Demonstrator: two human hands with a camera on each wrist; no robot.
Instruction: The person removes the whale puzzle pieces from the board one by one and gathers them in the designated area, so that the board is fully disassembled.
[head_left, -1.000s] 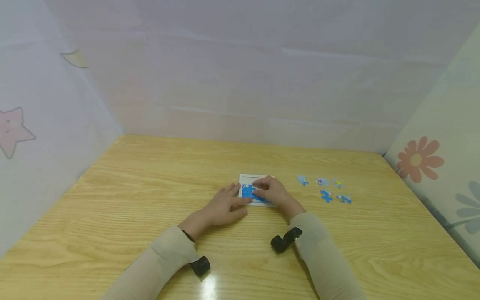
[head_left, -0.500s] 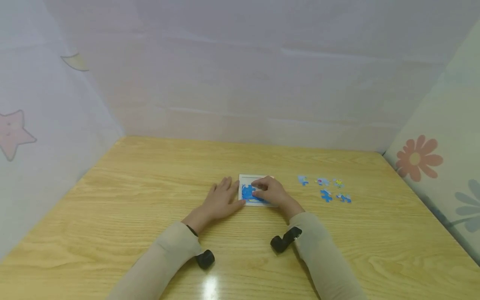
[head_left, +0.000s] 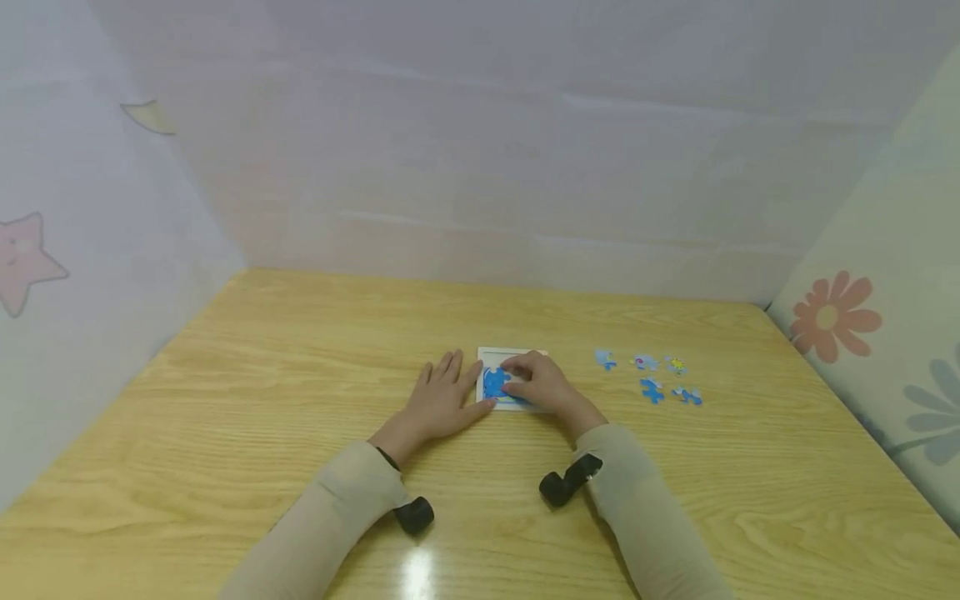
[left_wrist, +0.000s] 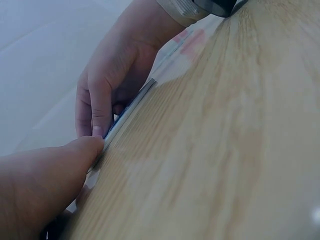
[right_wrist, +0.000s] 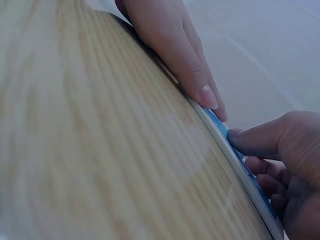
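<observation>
Left hand (head_left: 438,402) has shifted since one second ago: its forefinger then lay across the near edge of the puzzle tray (head_left: 510,350); now the fingers are spread on the wood beside the tray's left edge, with the thumb on its near left corner. Right hand (head_left: 546,383) has kept its position over the tray's right part, fingers bent and thumb touching the blue section; whether it pinches a piece cannot be told.

Tray: white rim, lying flat on the table (head_left: 337,350). Blue puzzle pieces (head_left: 496,382) occupy its near left portion; the far portion shows pale backing. Contents under the right hand are hidden.

Five loose pieces (head_left: 652,391) lie on the table to the right of the tray, three in the farther row and two in the nearer.

Surface: light wood grain, with a bright reflection near the front. Surroundings: pale, creased back wall (head_left: 480,150); pink star (head_left: 28,262) and yellow moon (head_left: 150,119) on the left side; orange flower (head_left: 828,317) and grey flower (head_left: 937,412) on the right.
</observation>
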